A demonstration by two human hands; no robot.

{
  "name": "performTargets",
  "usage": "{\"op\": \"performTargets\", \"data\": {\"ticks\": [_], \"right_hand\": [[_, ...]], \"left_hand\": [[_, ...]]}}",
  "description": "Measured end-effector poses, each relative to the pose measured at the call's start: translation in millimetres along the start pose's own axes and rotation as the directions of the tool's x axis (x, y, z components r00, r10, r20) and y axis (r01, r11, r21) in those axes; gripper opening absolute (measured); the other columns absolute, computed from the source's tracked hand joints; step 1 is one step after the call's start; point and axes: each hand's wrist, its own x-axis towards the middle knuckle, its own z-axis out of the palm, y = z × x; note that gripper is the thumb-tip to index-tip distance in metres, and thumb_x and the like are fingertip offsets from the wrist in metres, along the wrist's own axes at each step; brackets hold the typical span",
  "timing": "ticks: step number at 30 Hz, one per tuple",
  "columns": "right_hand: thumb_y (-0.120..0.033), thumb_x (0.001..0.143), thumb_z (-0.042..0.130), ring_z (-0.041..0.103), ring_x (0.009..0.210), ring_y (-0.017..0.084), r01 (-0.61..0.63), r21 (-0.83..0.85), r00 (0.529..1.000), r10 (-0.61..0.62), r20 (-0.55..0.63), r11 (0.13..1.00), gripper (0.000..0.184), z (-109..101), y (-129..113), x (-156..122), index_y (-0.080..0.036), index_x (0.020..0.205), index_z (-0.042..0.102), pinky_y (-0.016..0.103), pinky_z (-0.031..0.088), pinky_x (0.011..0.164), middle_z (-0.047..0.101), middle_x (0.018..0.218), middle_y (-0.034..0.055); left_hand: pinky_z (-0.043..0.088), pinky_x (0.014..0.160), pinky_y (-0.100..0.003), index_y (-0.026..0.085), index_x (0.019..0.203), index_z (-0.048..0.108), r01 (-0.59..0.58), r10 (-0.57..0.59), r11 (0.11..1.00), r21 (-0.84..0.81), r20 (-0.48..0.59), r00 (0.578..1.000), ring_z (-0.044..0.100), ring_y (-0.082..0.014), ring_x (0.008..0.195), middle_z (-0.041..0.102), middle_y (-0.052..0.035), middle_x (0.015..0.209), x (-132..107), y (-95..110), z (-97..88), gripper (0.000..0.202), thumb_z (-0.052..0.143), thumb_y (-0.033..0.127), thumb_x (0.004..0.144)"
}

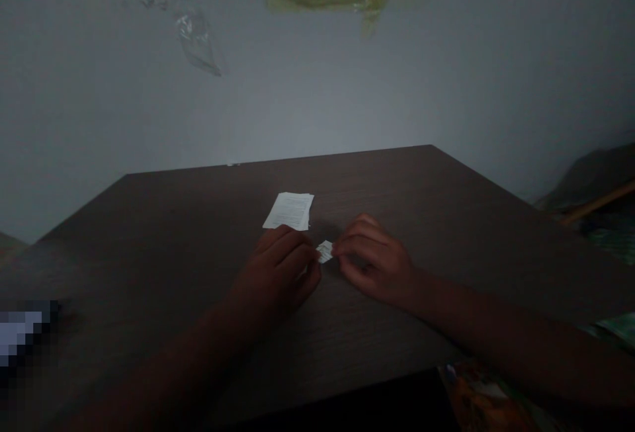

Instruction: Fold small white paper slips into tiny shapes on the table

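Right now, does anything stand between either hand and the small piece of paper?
Nothing visible does. The left hand and right hand have their fingertips at opposite edges of the small piece of paper. The printed sheets lie beyond the left hand, out of the way.

The view is dim and grey, its light source out of frame. The wall [322,101] is palest above the table [173,227] and darkens toward the corners, while clear tape [195,34] catches small glints. Faint, soft-edged shadow lies beside the right hand [380,260]. The bottom is murkiest, and one patch [18,336] (far left) shows only coarse pixel blocks.
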Motion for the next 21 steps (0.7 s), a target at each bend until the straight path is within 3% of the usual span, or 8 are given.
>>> {"op": "performTargets", "data": {"ticks": [4, 12, 17, 21], "right_hand": [[-0.007, 0.097, 0.06, 0.068, 0.083, 0.02, -0.032, 0.004, 0.999, 0.032, 0.038, 0.999, 0.019, 2, 3, -2, -0.024, 0.103, 0.065, 0.041, 0.058, 0.08, 0.072, 0.089, 0.0017], [-0.005, 0.091, 0.058, 0.064, 0.081, 0.02, -0.02, -0.035, 0.999, 0.021, 0.028, 0.999, 0.021, 9, -2, -2, -0.025, 0.098, 0.057, 0.039, 0.055, 0.077, 0.066, 0.087, 0.0015], [-0.006, 0.089, 0.059, 0.062, 0.081, 0.021, -0.037, -0.063, 0.999, 0.039, 0.033, 0.997, 0.019, 10, -3, -2, -0.024, 0.095, 0.056, 0.039, 0.054, 0.077, 0.065, 0.086, 0.0022], [-0.007, 0.089, 0.059, 0.062, 0.077, 0.02, -0.038, -0.08, 0.999, 0.04, 0.028, 0.996, 0.019, 11, -2, -1, -0.025, 0.091, 0.054, 0.039, 0.054, 0.077, 0.064, 0.083, 0.0004]], "left_hand": [[0.059, 0.08, -0.036, 0.018, 0.107, 0.066, 0.023, -0.022, 0.999, -0.026, 0.033, 0.999, 0.068, -0.0213, 0.088, 0.074, -0.0053, 0.098, 1, 0, 1.9, 0.007, 0.062, 0.013, 0.105], [0.056, 0.073, -0.033, 0.021, 0.094, 0.064, 0.084, -0.07, 0.989, -0.124, 0.115, 0.991, 0.065, -0.0199, 0.081, 0.069, -0.0027, 0.086, -3, 6, 10.8, 0.014, 0.06, 0.013, 0.106], [0.056, 0.072, -0.03, 0.02, 0.097, 0.066, 0.127, -0.114, 0.981, -0.149, 0.098, 0.989, 0.067, -0.0188, 0.082, 0.07, -0.0026, 0.088, -2, 7, 9.8, 0.013, 0.062, 0.012, 0.105], [0.056, 0.07, -0.03, 0.02, 0.095, 0.065, 0.083, -0.075, 0.988, -0.127, 0.07, 0.995, 0.066, -0.0185, 0.079, 0.07, -0.0024, 0.086, 0, 9, 8.4, 0.015, 0.06, 0.013, 0.107]]}}
